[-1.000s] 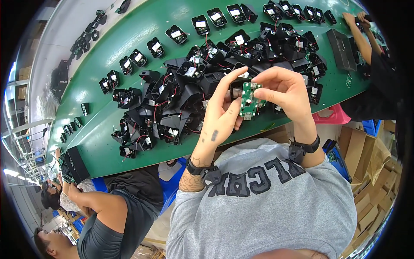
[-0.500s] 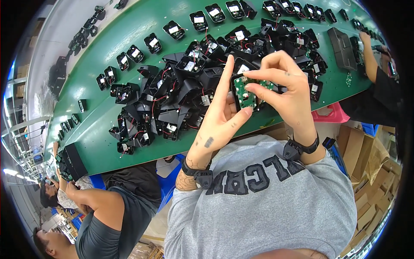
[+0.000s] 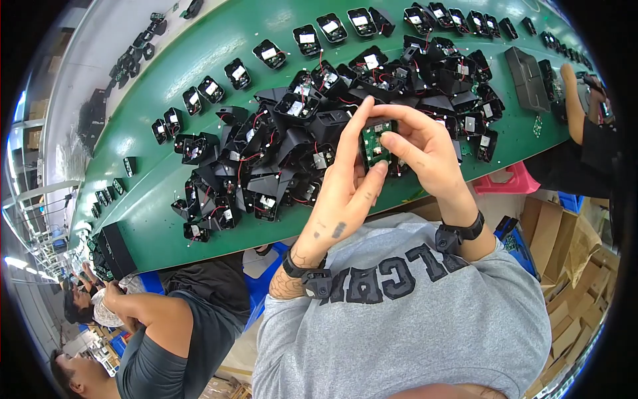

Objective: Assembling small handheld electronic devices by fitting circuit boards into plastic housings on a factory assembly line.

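Between my two hands is a black plastic housing with a green circuit board (image 3: 376, 145) showing in its open face. My left hand (image 3: 347, 179) grips the housing from the left and below, its thumb at the board's lower edge. From the right, my right hand (image 3: 425, 149) wraps round the same housing, with the thumb pressed on the board and the fingers over its top edge. The housing's far side is hidden by my fingers. Just beyond lies a heap of similar black housings (image 3: 292, 143) with red wires and white labels.
The green table (image 3: 166, 229) carries a row of black housings (image 3: 269, 53) along its far side. A dark bin (image 3: 527, 80) stands at the right, near another person's arm (image 3: 571, 103). A black box (image 3: 116, 249) is at the left, by a seated person (image 3: 179, 319). Cardboard (image 3: 585, 299) lies lower right.
My right hand has turned from a fingertip pinch over the board to wrapping round the housing, thumb on the board. My left hand stays on the housing, its fingertips now meeting the right hand's.
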Demonstrator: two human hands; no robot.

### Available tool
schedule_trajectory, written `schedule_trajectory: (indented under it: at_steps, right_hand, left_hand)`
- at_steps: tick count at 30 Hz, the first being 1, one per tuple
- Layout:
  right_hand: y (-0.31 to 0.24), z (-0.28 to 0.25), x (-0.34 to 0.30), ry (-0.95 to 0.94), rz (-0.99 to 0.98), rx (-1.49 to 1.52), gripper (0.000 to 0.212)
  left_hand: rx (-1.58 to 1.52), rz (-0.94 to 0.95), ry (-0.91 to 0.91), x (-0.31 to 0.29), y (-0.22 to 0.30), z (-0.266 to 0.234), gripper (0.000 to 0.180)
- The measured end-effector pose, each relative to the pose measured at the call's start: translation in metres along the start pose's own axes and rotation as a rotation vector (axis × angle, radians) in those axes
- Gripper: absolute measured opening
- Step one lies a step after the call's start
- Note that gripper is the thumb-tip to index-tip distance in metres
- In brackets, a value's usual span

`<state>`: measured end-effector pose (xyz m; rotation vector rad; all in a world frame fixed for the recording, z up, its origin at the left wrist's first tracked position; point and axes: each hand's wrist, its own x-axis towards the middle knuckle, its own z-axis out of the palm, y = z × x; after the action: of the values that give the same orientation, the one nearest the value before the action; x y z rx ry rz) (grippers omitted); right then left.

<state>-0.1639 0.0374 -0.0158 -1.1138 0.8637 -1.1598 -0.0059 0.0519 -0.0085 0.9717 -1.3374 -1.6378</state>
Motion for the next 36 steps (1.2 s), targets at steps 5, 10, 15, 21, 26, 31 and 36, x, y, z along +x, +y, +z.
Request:
schedule_trajectory:
  at_steps: [5,10,15,21,26,31,36]
  right_hand:
    - [0.001,0.007,0.000,0.045,-0.036,-0.037,0.035]
    - [-0.005,0.016,0.005,0.024,-0.095,-0.040,0.037]
    - [0.001,0.002,0.002,0.000,-0.154,-0.128,0.038]
    - [-0.011,-0.126,-0.019,0.496,-0.254,-0.203,0.040]
    - [0.014,-0.251,-0.077,0.949,-0.309,-0.011,0.042]
    - [0.031,-0.284,-0.121,1.066,-0.234,0.033,0.042]
    - [0.037,-0.302,-0.113,1.074,-0.147,-0.061,0.041]
  left_hand:
    - [0.041,0.057,0.102,-0.001,-0.006,0.002,0.055]
    - [0.205,0.380,0.181,0.003,-0.014,0.001,0.048]
    - [0.261,0.164,0.055,-0.009,0.019,-0.013,0.051]
    - [0.340,0.332,0.553,0.005,0.074,-0.195,0.057]
    - [0.120,-0.006,0.911,-0.033,0.034,-0.441,0.072]
    - [0.126,-0.116,0.979,-0.029,-0.023,-0.524,0.064]
    - [0.920,-0.273,1.118,-0.043,-0.028,-0.569,0.055]
